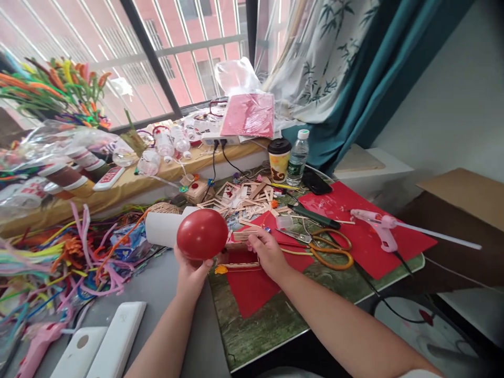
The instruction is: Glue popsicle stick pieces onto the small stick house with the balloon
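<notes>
My left hand [191, 270] is closed around the underside of a shiny red balloon [202, 234]. Just right of it, my right hand [271, 254] pinches a small flat piece of craft sticks [242, 235] between thumb and fingers. The stick piece is close to the balloon's right side; whether they touch I cannot tell. Below both lies a sheet of red paper [250, 296], with a thin strip [242, 266] ending in an orange pompom-like tip [221, 269] above it. Beyond my right hand rest scissors with orange handles [333, 249].
Loose craft sticks [252, 197] lie behind the balloon. A pink glue gun [380, 226] sits on red paper at right, near a paper cup [279, 160] and a water bottle [298, 160]. Colourful pipe cleaners [74, 252] and a second glue gun [39, 349] are at left.
</notes>
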Tool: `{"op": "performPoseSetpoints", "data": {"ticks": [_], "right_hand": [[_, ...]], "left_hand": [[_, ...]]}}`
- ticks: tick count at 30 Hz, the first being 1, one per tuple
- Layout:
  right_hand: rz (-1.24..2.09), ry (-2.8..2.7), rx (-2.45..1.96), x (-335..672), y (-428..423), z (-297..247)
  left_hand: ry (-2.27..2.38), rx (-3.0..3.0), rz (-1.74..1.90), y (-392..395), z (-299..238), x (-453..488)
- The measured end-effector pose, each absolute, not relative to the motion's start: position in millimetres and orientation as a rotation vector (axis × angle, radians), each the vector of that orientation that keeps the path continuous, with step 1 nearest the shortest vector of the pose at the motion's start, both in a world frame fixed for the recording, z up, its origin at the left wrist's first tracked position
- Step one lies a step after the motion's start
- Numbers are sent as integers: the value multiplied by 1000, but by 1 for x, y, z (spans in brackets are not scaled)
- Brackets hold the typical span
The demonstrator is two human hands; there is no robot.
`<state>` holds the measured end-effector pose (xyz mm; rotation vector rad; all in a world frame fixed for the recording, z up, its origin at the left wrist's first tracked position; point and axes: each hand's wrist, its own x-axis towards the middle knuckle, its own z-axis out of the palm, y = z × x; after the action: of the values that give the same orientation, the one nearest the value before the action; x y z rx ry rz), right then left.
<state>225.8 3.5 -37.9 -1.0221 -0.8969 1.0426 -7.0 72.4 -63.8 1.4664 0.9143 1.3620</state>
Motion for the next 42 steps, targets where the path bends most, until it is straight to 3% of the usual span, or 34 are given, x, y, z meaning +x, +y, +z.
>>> {"op": "performPoseSetpoints", "data": {"ticks": [23,33,42], "right_hand": [[1075,-934,-938,231,4,-43],[1106,-903,-943,236,2,-41],[1124,-900,-984,233,0,-45]], "left_hand": [[832,1417,1399,75,-54,7],[700,1183,1724,85,-42,10],[799,1317,1752,80,-43,4]]}}
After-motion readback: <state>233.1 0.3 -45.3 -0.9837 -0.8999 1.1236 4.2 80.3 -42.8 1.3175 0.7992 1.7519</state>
